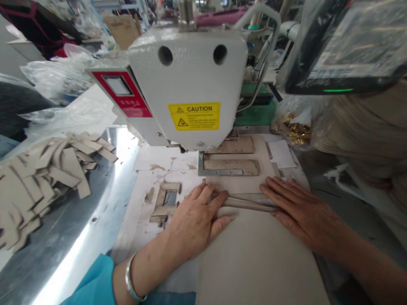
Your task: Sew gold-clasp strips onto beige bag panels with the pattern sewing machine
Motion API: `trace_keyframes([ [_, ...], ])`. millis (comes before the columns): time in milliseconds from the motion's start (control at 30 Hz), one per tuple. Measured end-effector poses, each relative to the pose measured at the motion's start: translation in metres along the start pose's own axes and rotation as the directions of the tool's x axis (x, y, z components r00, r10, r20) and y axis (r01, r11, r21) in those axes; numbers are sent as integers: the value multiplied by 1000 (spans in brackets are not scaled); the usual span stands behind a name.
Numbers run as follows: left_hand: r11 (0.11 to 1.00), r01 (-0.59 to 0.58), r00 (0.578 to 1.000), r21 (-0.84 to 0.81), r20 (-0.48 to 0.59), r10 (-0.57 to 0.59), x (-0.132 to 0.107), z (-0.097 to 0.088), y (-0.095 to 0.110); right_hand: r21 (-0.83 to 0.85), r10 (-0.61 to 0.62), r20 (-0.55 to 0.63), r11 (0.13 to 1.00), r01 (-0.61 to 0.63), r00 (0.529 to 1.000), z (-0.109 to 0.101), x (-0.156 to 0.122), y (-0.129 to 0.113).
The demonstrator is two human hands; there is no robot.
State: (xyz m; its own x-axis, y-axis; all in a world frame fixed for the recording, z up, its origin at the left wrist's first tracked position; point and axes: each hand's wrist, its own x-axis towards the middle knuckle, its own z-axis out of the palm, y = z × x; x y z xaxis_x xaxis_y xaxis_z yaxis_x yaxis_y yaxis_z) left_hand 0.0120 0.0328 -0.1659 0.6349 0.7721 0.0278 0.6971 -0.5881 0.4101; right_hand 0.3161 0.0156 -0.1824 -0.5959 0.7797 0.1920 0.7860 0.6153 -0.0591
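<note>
A beige fabric piece (260,258) lies below the sewing machine head (187,80), with a layered fold running across it. My left hand (200,216) is at the left end of this fold, fingers bent over it and thumb on the near side, closed on the cloth. At the fold's right end, my right hand (299,207) rests flat, its fingers stretched out and thumb apart. Just beyond both hands sits a metal clamp frame (222,172) with beige padded strips (233,146) over the cloth. The undersides of the fingers are hidden.
Many loose beige fabric strips (47,182) are heaped on the metal table (79,228) at left. A small padded frame (157,203) is beside my left hand. A plastic-covered screen (352,51) overhangs the right; beige cloth (365,127) hangs below it.
</note>
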Motion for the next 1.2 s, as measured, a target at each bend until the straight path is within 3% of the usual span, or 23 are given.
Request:
trace_keyframes([
  [233,1000,-14,999,21,-30,14,0,5,-1,-99,85,-21,991,-86,996,-5,4,-18],
  [467,995,-62,992,82,-101,70,-2,9,-6,63,238,-15,970,-236,971,-8,18,-3],
  [700,994,-69,991,82,-108,78,0,9,-6,102,211,15,972,-212,977,-4,31,24],
  [933,995,-65,990,72,-121,73,-1,11,-4,28,245,12,969,-246,969,-12,20,14],
  [1033,995,-55,986,82,-155,67,-3,13,-3,77,211,0,975,-210,978,-13,16,12],
  [1133,993,-63,978,100,-191,82,-5,16,-3,231,254,-35,943,-239,967,-19,24,36],
  [1200,993,-71,976,97,-199,90,-4,16,-3,274,440,-140,878,-392,887,-25,36,68],
])
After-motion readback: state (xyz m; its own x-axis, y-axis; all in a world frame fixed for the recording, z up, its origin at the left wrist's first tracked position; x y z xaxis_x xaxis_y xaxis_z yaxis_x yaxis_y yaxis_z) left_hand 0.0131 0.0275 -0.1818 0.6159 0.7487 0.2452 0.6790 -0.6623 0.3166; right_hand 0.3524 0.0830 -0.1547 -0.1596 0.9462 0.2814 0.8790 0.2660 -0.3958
